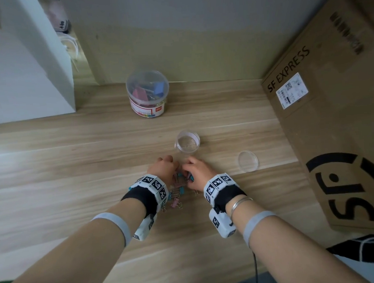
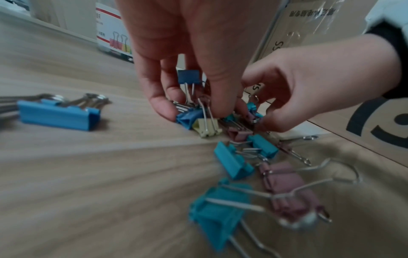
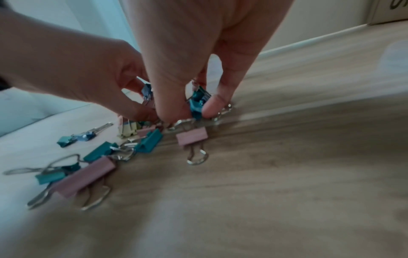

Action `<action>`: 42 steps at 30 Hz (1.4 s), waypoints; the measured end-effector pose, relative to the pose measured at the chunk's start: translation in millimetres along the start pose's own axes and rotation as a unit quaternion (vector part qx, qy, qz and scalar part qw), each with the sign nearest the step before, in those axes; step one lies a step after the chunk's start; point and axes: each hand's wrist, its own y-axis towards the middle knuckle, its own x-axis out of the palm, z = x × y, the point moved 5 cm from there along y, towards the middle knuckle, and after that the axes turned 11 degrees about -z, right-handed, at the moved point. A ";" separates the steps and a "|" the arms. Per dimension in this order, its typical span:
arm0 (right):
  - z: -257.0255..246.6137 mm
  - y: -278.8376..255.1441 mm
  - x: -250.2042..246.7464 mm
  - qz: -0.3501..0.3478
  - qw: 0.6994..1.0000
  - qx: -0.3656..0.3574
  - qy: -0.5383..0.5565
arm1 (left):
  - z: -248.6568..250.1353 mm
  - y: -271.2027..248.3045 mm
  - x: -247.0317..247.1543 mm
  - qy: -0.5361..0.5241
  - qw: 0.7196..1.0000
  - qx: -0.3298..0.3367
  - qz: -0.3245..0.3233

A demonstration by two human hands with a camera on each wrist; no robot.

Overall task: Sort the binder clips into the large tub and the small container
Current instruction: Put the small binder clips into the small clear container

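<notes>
A heap of small binder clips (image 1: 177, 192) in teal, pink, blue and cream lies on the wooden table between my wrists. My left hand (image 1: 164, 168) pinches small clips out of the heap; a blue clip (image 2: 188, 78) sits among its fingers. My right hand (image 1: 195, 171) pinches a teal clip (image 3: 197, 103) between thumb and finger, right beside the left hand. The large tub (image 1: 147, 93), holding big clips, stands at the back. The small container (image 1: 187, 141) stands open just beyond my hands and looks empty.
A clear round lid (image 1: 248, 161) lies right of my hands. A big cardboard box (image 1: 333, 115) fills the right side. A white cabinet (image 1: 26, 70) stands at the back left. One larger blue clip (image 2: 58, 114) lies apart, left of the heap.
</notes>
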 end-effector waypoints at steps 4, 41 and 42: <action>-2.3 -9.0 -12.6 0.036 0.998 -0.026 0.055 | -2.0 0.3 -3.2 -0.023 1.000 0.007 0.007; 0.3 -17.2 22.8 -0.138 0.980 -0.019 -0.141 | 49.4 22.4 -87.7 -0.019 0.994 0.070 0.076; -1.4 -16.6 23.8 -0.136 0.979 -0.013 -0.149 | 47.8 21.6 -86.4 -0.016 0.995 0.073 0.072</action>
